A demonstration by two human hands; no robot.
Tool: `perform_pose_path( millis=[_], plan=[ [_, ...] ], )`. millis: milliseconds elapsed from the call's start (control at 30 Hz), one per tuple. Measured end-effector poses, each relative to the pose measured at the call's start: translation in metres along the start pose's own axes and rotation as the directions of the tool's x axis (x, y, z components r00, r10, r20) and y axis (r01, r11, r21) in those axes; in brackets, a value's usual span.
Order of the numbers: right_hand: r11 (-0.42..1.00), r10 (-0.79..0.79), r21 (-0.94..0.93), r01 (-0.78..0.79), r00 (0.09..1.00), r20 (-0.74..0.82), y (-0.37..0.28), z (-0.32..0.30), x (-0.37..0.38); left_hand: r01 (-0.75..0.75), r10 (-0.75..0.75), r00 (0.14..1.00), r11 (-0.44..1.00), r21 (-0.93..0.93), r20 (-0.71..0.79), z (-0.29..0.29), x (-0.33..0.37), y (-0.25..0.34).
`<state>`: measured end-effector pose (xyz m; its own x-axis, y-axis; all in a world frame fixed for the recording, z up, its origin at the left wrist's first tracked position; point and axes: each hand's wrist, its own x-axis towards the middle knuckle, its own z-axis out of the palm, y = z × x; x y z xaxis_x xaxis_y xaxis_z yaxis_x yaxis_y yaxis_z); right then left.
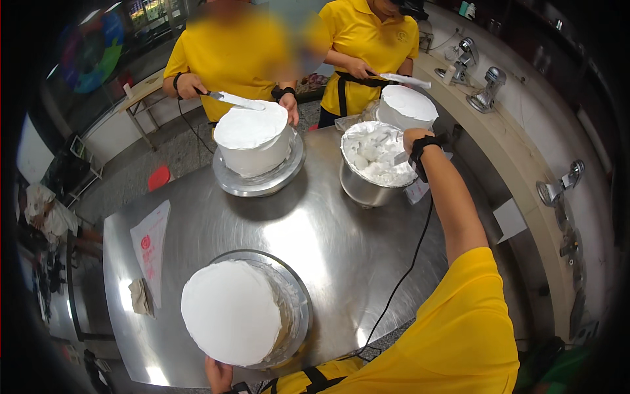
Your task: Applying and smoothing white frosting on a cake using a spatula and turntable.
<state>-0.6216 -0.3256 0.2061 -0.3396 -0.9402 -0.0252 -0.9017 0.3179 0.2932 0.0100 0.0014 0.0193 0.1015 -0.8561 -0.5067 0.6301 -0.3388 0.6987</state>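
Observation:
My right hand [415,140] is stretched out over a metal mixing bowl [365,190] at the far right of the table. Its fingers are closed round a spatula [401,157], whose metal blade dips into the white whipped cream [371,152] in the bowl. Close to me, a round cake [231,314] coated in white cream stands on a metal turntable [303,308]; its top looks smooth, and its right side is patchy. My left hand [218,374] is low at the near edge of this cake, by the turntable, with its fingertips hidden under the cake's edge.
Across the table, a person smooths another white cake [252,141] on a turntable [262,186] with a spatula [239,100]. A second person holds a spatula [407,81] over a third cake [408,108]. A piping bag [152,246], crumpled brown paper [140,297] and a black cable [394,293] are nearby.

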Motion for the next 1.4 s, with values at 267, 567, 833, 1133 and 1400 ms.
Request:
perform_pose_path(
  millis=[267,567,833,1133,1400],
  plan=[
    [0.99,0.117,0.024,-0.142,0.89,0.44,0.023,0.022,0.016,-0.189,0.173,0.982,0.873,0.449,0.076,-0.024,0.012,-0.002],
    [0.814,0.044,0.514,-0.268,0.913,0.406,0.058,0.012,-0.049,0.007,-0.009,0.999,0.999,-0.038,-0.041,0.014,0.002,0.009],
    [0.975,-0.091,0.179,0.128,0.975,-0.204,0.024,-0.003,-0.091,0.024,-0.024,1.0,1.0,0.01,0.013,-0.014,-0.002,0.0],
    [0.996,-0.049,-0.086,0.024,0.952,-0.301,0.021,-0.003,-0.07,-0.007,0.006,1.0,0.998,0.061,0.02,-0.002,-0.008,-0.005],
    [0.994,-0.097,0.019,0.11,0.938,-0.333,0.011,-0.009,-0.072,-0.096,0.096,0.995,0.995,-0.032,-0.017,-0.012,-0.004,-0.015]
  ],
)
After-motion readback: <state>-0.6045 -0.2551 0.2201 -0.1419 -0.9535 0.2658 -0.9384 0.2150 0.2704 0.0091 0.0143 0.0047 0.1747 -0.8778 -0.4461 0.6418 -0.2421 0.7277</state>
